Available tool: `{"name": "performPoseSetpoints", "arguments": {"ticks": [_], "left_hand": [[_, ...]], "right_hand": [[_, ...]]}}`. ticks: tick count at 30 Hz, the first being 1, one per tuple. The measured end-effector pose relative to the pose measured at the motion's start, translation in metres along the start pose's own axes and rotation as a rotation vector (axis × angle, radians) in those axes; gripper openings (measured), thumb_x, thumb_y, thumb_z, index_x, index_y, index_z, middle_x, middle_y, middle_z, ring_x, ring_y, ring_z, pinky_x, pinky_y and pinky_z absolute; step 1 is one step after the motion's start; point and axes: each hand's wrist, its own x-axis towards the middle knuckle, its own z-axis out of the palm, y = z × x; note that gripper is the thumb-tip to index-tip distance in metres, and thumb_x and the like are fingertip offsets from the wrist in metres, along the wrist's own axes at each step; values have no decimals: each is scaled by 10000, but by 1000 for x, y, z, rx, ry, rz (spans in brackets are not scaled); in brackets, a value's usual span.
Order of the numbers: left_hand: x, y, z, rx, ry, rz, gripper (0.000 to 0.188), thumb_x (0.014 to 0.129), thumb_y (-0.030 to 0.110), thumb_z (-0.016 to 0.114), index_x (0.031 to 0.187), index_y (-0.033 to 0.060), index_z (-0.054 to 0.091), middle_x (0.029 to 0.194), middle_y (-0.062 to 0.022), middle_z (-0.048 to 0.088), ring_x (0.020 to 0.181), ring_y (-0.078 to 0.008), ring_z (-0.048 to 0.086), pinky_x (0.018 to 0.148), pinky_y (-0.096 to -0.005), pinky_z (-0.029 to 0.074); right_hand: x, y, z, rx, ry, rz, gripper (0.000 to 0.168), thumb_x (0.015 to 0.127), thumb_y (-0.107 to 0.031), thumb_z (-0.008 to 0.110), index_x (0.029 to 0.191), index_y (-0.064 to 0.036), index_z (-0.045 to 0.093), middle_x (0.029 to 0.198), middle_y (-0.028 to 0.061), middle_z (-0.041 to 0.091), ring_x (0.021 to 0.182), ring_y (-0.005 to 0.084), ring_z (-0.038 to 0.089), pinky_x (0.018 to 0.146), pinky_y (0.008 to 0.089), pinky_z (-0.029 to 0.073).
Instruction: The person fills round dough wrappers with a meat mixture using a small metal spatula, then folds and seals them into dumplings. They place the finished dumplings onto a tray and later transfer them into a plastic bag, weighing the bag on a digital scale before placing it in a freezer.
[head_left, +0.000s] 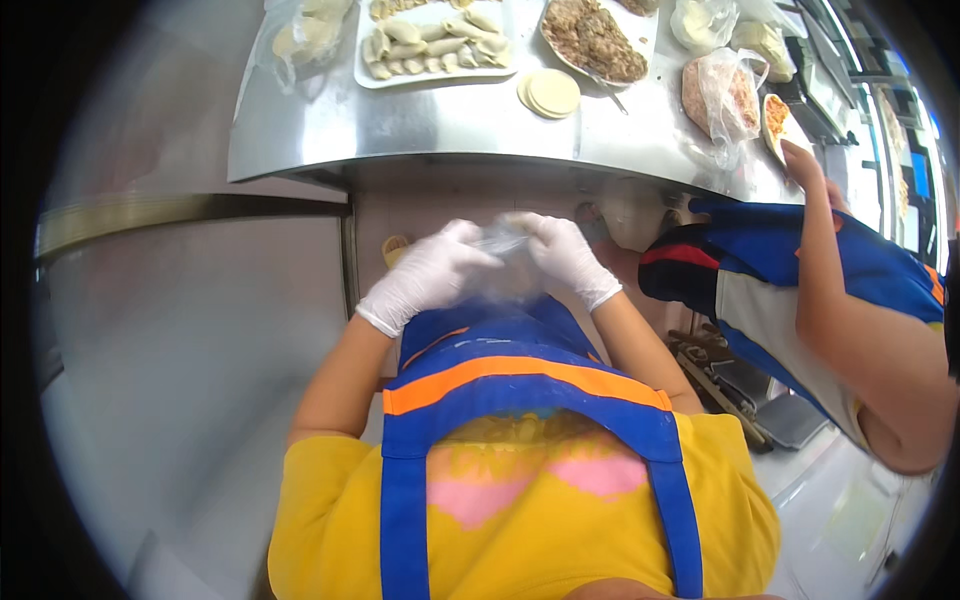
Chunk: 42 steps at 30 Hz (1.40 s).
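In white gloves, my left hand (435, 270) and my right hand (568, 253) grip the two sides of a thin clear plastic bag (502, 262). The bag hangs between them, blurred, in front of my blue apron (529, 371) and below the table's edge. Whether anything is inside it cannot be made out. Ahead on the steel table (405, 124) stands a white tray (360, 71) with rows of dumplings (442, 46). A small stack of round dough wrappers (553, 94) lies right of the tray.
Behind the wrappers is a plate of minced filling (592, 41) with a spoon (611, 96). Bagged minced meat (720, 97) and bagged dough (703, 22) sit to the right. A co-worker's hand (801, 163) touches a dish of orange food (777, 116). Bagged dough (307, 37) lies far left.
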Motion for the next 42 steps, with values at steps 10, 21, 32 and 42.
{"name": "performPoseSetpoints", "arguments": {"ticks": [10, 21, 32, 42], "left_hand": [[-100, 19, 107, 71, 418, -938, 472, 728, -68, 417, 1173, 17, 551, 1206, -209, 512, 1139, -352, 495, 963, -372, 402], [-83, 76, 129, -914, 827, -573, 573, 691, -141, 319, 1212, -23, 527, 1289, -113, 512, 1169, -190, 497, 1021, -306, 354], [-125, 38, 214, 39, 963, -810, 467, 665, -130, 423, 1021, 70, 649, 1273, -204, 513, 1266, -334, 402, 1037, -403, 272], [-261, 3, 207, 204, 1218, -1057, 251, 875, -10, 434, 1057, -32, 606, 1225, -154, 526, 1154, -271, 480, 990, -363, 352]], "right_hand": [[66, 197, 28, 1499, 207, 662, 426, 891, -120, 508, 1283, 10, 401, 1298, 166, 468, 1223, 310, 433, 1000, 428, 357], [-45, 120, 78, 1515, 151, 837, 562, 731, 77, 449, 1285, 71, 360, 1316, 225, 394, 1289, 304, 347, 1056, 338, 317], [-105, 293, 79, -220, -377, 431, 280, 767, -123, 577, 1029, -47, 638, 1017, 223, 624, 971, 357, 595, 880, 391, 463], [190, 482, 187, 673, 102, 684, 350, 912, -140, 480, 1233, 1, 486, 1236, 142, 539, 1111, 242, 538, 928, 314, 419]]}}
